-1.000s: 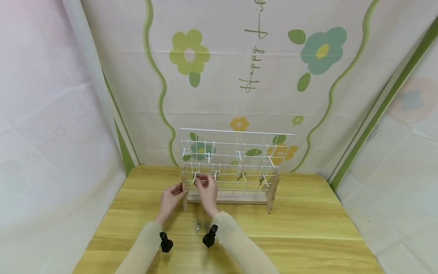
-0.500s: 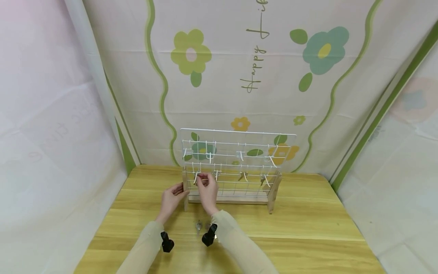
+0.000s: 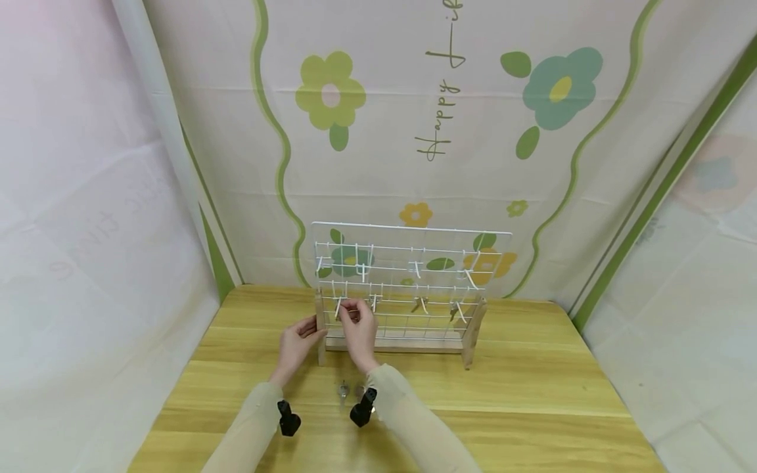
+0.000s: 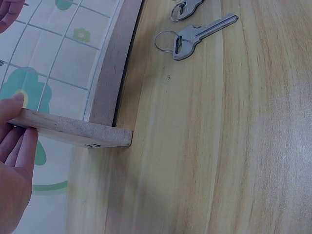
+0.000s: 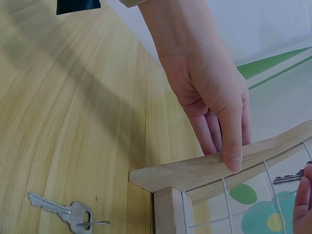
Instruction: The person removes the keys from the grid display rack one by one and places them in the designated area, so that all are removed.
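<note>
steadying the white wire-grid rack [image 3: 411, 227] seems to be the left hand's [image 3: 294, 348] job: thumb and fingers grip its pale wooden side post [image 4: 73, 127], likely so nothing slides while the right hand [image 3: 359, 332] works. that right hand is narrowed to a pinch on a small grey metal key [image 5: 288, 178], up close to the white curved wire hook [image 3: 338, 307] just left of its fingertips; whether the key's ring is over the hook, i can't tell from here. two loose silver metal keys [image 4: 201, 35] lie on the yellow wood-grain table [image 3: 532, 374] between the wrists, probably left there for easy reach. compared with a second ago, hardly anything differs: the left hand keeps its hold, the right stays at the same hook, and the loose keys haven't moved.
</note>
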The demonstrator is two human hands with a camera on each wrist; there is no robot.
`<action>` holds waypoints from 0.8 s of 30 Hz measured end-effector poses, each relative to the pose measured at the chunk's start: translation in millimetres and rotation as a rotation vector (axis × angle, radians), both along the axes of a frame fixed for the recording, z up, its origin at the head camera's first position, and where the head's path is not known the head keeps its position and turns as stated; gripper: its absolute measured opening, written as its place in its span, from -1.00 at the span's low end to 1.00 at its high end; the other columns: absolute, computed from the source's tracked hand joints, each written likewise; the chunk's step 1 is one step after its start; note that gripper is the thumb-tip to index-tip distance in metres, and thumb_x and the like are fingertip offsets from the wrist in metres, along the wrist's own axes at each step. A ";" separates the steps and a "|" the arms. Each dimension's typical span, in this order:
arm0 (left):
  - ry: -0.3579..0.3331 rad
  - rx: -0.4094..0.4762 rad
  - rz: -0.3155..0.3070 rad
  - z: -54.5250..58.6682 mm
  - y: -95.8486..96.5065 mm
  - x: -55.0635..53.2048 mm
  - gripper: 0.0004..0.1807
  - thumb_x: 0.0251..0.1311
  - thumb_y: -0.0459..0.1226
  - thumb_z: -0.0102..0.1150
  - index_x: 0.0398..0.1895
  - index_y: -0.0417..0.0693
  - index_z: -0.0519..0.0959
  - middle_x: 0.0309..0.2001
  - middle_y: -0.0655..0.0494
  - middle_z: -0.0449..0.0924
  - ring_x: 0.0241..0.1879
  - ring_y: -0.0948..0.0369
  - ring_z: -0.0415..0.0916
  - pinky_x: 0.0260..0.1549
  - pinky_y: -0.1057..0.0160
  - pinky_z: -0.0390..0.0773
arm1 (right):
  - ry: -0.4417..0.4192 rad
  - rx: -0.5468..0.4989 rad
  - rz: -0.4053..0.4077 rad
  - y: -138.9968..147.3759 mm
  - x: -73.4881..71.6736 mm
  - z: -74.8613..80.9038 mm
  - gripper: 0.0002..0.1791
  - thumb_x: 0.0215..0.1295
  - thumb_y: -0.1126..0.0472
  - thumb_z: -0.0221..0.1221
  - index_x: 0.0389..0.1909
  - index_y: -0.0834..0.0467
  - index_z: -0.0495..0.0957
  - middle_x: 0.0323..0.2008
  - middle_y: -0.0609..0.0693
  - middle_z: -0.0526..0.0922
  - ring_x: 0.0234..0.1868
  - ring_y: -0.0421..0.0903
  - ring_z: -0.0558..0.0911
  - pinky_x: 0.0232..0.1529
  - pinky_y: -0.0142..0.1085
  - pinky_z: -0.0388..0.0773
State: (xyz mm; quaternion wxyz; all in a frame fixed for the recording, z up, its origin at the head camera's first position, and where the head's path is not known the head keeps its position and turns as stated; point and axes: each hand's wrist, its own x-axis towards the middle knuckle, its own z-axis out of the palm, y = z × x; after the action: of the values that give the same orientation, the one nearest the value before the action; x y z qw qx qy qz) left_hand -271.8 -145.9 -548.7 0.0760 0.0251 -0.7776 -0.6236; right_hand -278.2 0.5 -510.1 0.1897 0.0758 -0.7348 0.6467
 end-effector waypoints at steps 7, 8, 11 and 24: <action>0.006 0.030 0.011 -13.7 -2.5 -7.1 -0.50 0.16 -0.42 0.35 0.18 -0.42 0.53 0.15 -0.36 0.57 0.16 -0.17 0.58 0.02 0.31 0.70 | 0.047 0.030 0.016 5.0 3.4 -0.6 -0.94 0.32 0.26 0.27 -0.28 0.18 0.64 -0.28 0.12 0.70 -0.37 -0.24 0.63 -0.35 -0.53 0.60; 0.000 0.036 0.014 -13.6 -2.5 -7.0 -0.50 0.15 -0.42 0.36 0.18 -0.40 0.53 0.15 -0.35 0.58 0.16 -0.17 0.58 0.03 0.31 0.70 | 0.055 0.039 0.013 5.3 4.4 -0.2 -0.95 0.31 0.27 0.27 -0.29 0.19 0.64 -0.27 0.12 0.69 -0.36 -0.22 0.63 -0.34 -0.52 0.61; 0.003 0.030 0.017 -13.1 -2.4 -6.4 -0.49 0.15 -0.43 0.36 0.19 -0.40 0.53 0.15 -0.35 0.58 0.16 -0.16 0.58 0.04 0.29 0.70 | 0.058 0.055 0.011 6.0 8.0 1.0 -0.95 0.29 0.27 0.29 -0.30 0.18 0.65 -0.23 0.12 0.67 -0.34 -0.21 0.64 -0.29 -0.53 0.63; 0.012 -0.027 0.019 -10.5 -2.0 -3.4 -0.48 0.16 -0.37 0.37 0.20 -0.36 0.53 0.15 -0.32 0.59 0.15 -0.16 0.59 0.05 0.23 0.70 | 0.063 0.092 0.060 11.9 21.7 5.6 -0.96 0.26 0.27 0.32 -0.31 0.15 0.66 -0.25 0.09 0.67 -0.28 -0.10 0.65 -0.25 -0.47 0.67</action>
State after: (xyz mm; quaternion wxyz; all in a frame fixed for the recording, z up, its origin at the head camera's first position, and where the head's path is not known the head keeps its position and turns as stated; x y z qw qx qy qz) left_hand -275.2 -147.9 -559.3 0.0871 0.0278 -0.7851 -0.6126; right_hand -256.6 12.4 -504.5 0.1898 0.1268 -0.7548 0.6149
